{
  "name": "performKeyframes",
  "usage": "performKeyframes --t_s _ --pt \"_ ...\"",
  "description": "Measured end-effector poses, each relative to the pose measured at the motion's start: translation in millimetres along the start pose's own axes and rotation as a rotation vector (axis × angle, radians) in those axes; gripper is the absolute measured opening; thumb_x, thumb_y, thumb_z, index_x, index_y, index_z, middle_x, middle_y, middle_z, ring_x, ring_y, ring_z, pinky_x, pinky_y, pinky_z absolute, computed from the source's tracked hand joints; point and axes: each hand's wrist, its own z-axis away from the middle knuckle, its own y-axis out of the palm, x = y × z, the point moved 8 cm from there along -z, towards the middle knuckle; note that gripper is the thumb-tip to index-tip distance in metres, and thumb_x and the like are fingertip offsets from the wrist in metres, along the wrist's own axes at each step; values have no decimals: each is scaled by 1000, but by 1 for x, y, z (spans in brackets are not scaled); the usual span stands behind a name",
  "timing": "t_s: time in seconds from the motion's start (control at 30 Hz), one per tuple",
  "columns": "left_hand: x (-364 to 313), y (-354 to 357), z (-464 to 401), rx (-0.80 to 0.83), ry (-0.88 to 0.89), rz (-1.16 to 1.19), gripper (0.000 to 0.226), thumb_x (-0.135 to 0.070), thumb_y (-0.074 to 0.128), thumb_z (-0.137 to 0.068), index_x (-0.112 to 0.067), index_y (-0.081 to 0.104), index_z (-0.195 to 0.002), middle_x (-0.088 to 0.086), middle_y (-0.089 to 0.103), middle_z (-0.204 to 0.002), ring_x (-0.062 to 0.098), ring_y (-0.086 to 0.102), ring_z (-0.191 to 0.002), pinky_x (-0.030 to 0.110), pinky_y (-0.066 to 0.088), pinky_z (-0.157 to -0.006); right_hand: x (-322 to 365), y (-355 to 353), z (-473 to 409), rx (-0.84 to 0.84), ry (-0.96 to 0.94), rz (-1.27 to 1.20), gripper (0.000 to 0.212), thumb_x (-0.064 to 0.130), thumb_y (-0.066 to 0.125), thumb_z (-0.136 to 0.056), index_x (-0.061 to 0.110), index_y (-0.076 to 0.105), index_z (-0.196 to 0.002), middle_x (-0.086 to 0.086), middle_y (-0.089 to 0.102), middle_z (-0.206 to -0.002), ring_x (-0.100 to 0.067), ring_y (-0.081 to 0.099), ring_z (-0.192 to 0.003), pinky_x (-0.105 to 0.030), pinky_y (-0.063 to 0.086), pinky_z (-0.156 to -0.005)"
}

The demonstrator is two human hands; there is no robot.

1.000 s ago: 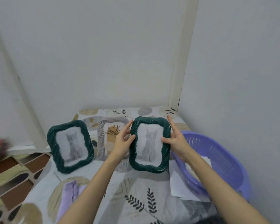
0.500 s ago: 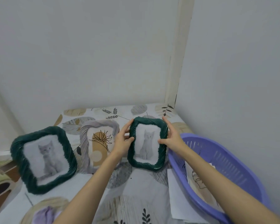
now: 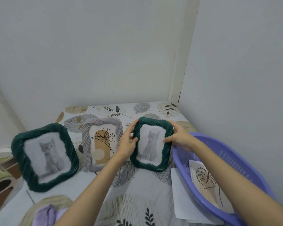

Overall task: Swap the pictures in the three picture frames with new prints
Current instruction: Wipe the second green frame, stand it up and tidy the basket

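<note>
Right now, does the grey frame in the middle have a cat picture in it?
No, the grey frame holds a line drawing of a plant on a tan shape; the cat pictures are in the two green frames.

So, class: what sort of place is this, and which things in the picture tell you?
Probably a room in a home, in a corner of plain walls. A leaf-patterned cloth covers the surface, decorative picture frames stand on it, and a purple plastic basket of prints sits alongside.
</note>
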Motion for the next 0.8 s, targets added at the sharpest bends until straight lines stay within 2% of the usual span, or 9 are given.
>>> performKeyframes --t_s 0.1,0.2,0.3,0.4,0.47,0.53,0.63,0.73,0.8 --pt "-4 0 2 4 21 -25 72 12 43 -88 -47 32 -128 5 40 -140 28 48 -122 27 46 -94 1 0 1 -8 -11 36 62 -18 58 -75 17 47 -125 -18 62 -105 -28 60 -86 -38 50 -68" --pt "-5 2 3 22 19 -62 71 13 42 -88 -36 30 -137 4 38 -142 25 45 -125 35 42 -104 1 1 2 -8 -18 38 65 -17 60 -74 14 45 -129 -22 62 -110 -29 61 -86 -38 51 -69" --pt "-4 0 9 18 46 -168 71 9 48 -87 -30 26 -142 -1 32 -146 17 33 -134 39 29 -114 4 -3 13 -25 -40 0 70 -17 61 -76 15 38 -135 -16 61 -108 -19 62 -79 -21 51 -56" --pt "-15 -1 30 -52 115 -287 62 1 50 -88 -18 28 -143 -3 30 -148 9 25 -137 29 19 -116 4 -20 32 -99 -101 -49 74 -16 60 -77 15 35 -138 -15 54 -122 -18 63 -86 -15 53 -62" --pt "-26 7 55 -110 169 -279 53 0 49 -89 -16 36 -138 -3 39 -141 8 34 -132 27 26 -113 0 -33 53 -168 -129 -59 71 -16 60 -78 15 36 -138 -14 51 -126 -22 61 -97 -19 54 -71" --pt "-29 25 82 -92 151 -211 44 0 47 -90 -15 45 -131 -3 51 -127 7 48 -116 23 40 -103 -9 -45 78 -224 -132 -4 67 -11 61 -80 18 40 -136 -11 51 -128 -22 59 -104 -22 51 -77" --pt "-16 63 116 40 12 -189 35 -1 47 -91 -14 52 -123 1 60 -113 7 55 -97 14 45 -86 -25 -65 119 -356 -144 221 59 -4 62 -81 19 46 -132 -8 52 -128 -22 53 -114 -27 45 -88" --pt "3 95 135 122 -93 -347 33 -10 49 -91 -13 51 -124 5 57 -119 18 52 -108 25 43 -92 -41 -98 160 -618 -104 657 51 6 62 -81 16 51 -129 -12 44 -140 -31 39 -128 -38 33 -103" --pt "9 108 143 141 -171 -449 37 -20 53 -90 -14 47 -126 6 53 -124 23 47 -115 32 41 -97 -58 -116 184 -725 62 802 49 13 60 -83 19 50 -131 -17 29 -148 -38 28 -131 -47 27 -105"
